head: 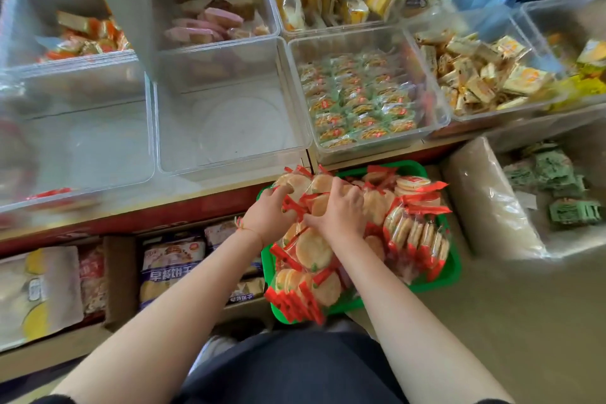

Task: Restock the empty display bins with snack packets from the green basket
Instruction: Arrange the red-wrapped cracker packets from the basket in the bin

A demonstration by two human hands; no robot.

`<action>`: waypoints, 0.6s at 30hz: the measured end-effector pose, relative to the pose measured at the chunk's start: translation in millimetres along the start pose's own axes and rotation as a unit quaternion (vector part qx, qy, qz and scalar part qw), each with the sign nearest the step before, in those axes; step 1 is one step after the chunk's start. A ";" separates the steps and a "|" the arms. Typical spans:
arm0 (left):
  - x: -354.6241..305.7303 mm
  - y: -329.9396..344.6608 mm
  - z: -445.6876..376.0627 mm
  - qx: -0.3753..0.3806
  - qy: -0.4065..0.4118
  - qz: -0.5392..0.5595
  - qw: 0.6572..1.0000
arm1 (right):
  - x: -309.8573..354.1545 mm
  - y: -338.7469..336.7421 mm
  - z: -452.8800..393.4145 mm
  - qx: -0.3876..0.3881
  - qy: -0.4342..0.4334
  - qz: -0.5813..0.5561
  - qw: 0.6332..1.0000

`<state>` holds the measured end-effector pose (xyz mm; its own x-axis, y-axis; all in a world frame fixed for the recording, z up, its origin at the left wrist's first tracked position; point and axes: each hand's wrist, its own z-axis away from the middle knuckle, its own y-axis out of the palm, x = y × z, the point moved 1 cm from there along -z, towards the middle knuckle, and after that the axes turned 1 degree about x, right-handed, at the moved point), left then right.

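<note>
step: grabbing a bunch | left hand [273, 210] and right hand [341, 211] both curled onto snack packets [313, 248] heaped in the green basket [454, 267] | empty display bin [229, 128] just above on the surface | tip: I'd scoop from underneath, packets look slippery, keep them stacked flat

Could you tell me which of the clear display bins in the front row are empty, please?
The two leftmost: the far-left bin and the bin beside it. The next bin rightward holds green-wrapped packets.
</note>
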<state>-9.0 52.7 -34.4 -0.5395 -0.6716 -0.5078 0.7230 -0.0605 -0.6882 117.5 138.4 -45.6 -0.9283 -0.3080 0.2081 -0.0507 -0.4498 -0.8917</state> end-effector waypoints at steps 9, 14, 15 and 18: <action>-6.9 1.9 9.0 -0.033 -0.007 0.019 0.999 | -10.5 -35.3 -8.9 -0.108 -0.039 -0.164 0.980; -19.7 -7.7 16.1 -0.004 -0.079 0.373 0.924 | -8.6 -57.5 -9.8 0.054 -0.063 -0.482 0.872; -22.8 -10.6 18.0 0.029 -0.090 0.438 0.894 | -6.7 -56.4 -8.4 0.108 -0.044 -0.549 0.827; -24.9 -12.6 23.2 0.119 -0.088 0.572 0.807 | 4.1 -50.8 5.4 0.171 0.021 -0.647 0.742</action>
<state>5.3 53.0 -1.1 0.5939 -0.4822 -0.6441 0.7784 0.5469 0.3083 118.2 155.5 2.7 -0.1946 0.5923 0.7818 -0.8208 -0.5348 0.2009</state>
